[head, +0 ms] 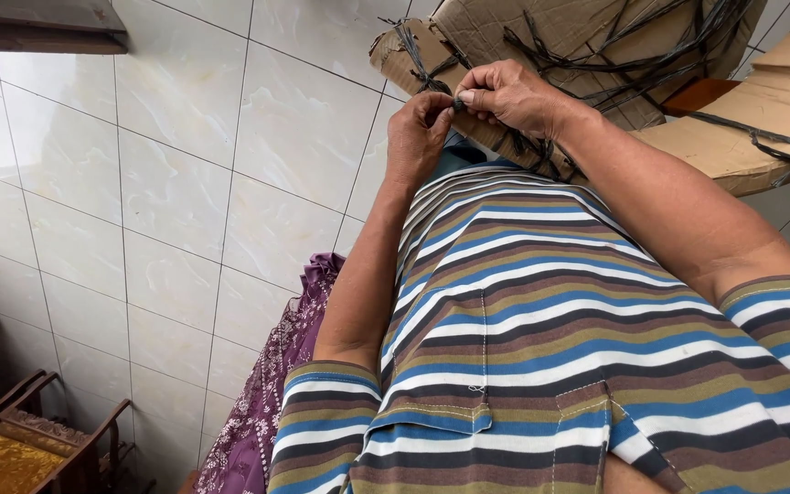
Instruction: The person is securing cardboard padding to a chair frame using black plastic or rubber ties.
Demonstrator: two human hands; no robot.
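My left hand (418, 133) and my right hand (510, 94) meet in front of my chest, fingertips pinched together on a small dark piece (458, 104) between them. Thin black strands (418, 62) run from that spot up over flattened brown cardboard (541, 37) lying just beyond my hands. My striped shirt (541, 348) fills the lower right of the view.
White glossy floor tiles (185, 183) spread to the left. A purple patterned cloth (276, 375) lies beside my left arm. A carved wooden chair with a yellow cushion (11, 453) stands at bottom left. More cardboard with black strands (761, 137) sits at right.
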